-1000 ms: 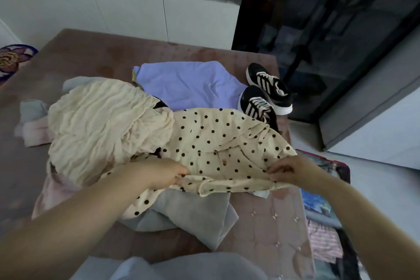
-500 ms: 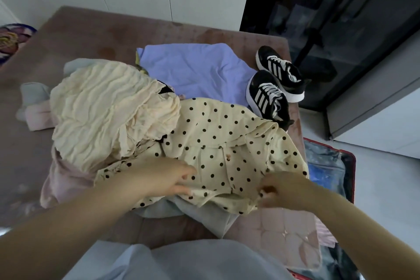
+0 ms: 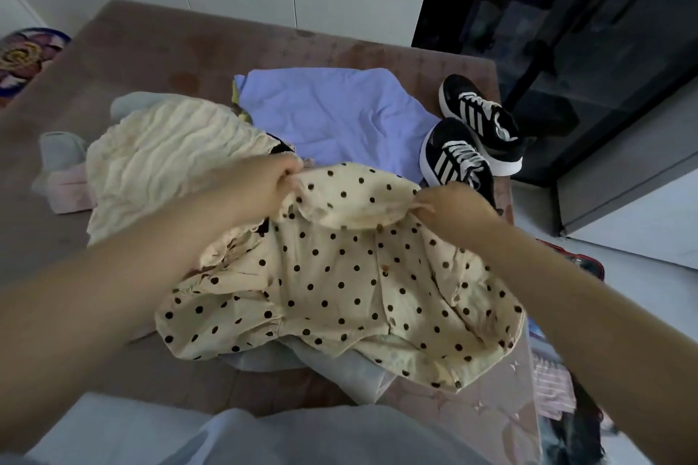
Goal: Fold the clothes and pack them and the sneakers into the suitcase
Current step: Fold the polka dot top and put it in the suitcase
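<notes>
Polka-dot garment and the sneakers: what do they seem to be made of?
Polka-dot garment: thin woven fabric, matte cream, likely cotton or a blend; it creases softly and drapes where both hands pinch it. Sneakers: black upper, probably textile or synthetic, with white stripes, laces and rubbery-looking white soles.

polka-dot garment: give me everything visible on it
The polka-dot garment is cream, thin woven-looking cloth with black dots and a few small brown buttons down a front placket. It lies crumpled on top of the clothes pile on the table, over grey fabric. Its far edge is lifted and folded toward the camera, pinched by the left hand and right hand. It overlaps the wrinkled cream garment; the near sneaker sits just beyond.
</notes>
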The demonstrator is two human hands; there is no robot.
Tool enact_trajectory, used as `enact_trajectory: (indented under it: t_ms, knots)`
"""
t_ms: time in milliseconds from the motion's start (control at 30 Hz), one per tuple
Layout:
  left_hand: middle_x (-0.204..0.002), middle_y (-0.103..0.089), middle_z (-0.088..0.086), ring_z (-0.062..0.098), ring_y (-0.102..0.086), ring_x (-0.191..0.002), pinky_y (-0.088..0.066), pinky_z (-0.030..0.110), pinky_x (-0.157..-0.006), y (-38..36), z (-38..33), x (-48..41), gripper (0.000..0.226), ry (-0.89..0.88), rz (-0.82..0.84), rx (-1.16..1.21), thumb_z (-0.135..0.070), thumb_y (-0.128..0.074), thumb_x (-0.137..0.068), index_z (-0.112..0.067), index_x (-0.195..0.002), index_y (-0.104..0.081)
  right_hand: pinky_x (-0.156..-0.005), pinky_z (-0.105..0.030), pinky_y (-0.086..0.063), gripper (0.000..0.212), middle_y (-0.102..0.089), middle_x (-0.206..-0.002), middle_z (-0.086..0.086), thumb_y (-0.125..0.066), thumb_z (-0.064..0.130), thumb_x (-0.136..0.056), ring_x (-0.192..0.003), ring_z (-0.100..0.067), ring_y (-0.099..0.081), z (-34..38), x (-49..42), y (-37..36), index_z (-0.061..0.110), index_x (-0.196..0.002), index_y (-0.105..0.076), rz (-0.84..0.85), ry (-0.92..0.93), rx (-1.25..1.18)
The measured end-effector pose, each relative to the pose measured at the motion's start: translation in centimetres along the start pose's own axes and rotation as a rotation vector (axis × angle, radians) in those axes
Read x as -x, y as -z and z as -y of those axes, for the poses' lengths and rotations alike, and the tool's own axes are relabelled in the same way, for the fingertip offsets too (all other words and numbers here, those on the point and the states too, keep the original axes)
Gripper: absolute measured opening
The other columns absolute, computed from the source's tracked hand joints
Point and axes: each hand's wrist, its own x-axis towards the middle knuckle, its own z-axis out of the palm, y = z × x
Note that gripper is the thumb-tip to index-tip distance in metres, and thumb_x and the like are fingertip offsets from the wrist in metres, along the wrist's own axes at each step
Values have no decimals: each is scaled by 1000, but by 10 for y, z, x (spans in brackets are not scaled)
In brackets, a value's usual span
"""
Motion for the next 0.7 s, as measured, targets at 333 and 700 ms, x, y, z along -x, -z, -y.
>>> enact_trajectory:
  t_ms: [333,700]
  knots:
    - [-69,-65,-13,11,-55,-74,-43,23,-70,99,-25,-101,11,82,234,342,-32,-67,-81,-29,-70,-69,-69,-27,-52,29,-67,-84,-5,-60,30,-87,-75,-17,-61,-76,5,124,2,-87,-65,133,-375,-1071]
    - [-94,-55,-2,13,-54,-83,-45,22,-79,32,-22,-105,47,270,-243,523,-16,-51,-93,-11,-138,-36,-104,-40,-32,61,-44,-130,-10,-67,39,-75,-124,-28,-40,-32,-15,27,17,-129,-48,-98,-410,-571]
